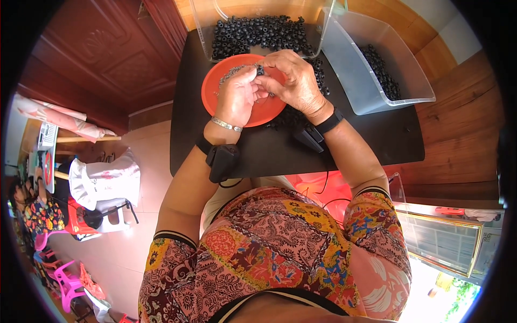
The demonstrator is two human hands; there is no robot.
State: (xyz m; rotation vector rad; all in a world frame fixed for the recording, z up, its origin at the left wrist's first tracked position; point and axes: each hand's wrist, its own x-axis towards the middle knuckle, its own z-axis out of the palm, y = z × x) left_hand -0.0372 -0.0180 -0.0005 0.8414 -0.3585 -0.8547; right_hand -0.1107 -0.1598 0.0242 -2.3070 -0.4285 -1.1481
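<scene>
Both of my hands meet over a round orange-red plate [211, 102] on the black table. A small black plastic part [260, 70] is pinched at the fingertips of my left hand [238, 97], which is closed. My right hand [295, 81] comes from the other side with thumb and fingers bent against the same part. Its far fingertips are partly hidden, and whatever else it holds is too small to make out. Small grey pieces [232, 72] lie on the plate beneath and beyond my hands.
A clear bin of black parts [258, 35] stands behind the plate. To the right is a translucent bin [353, 70], also with black parts. Loose black parts [321, 78] lie beside the plate on the table [371, 140]. Another person [40, 207] sits far left.
</scene>
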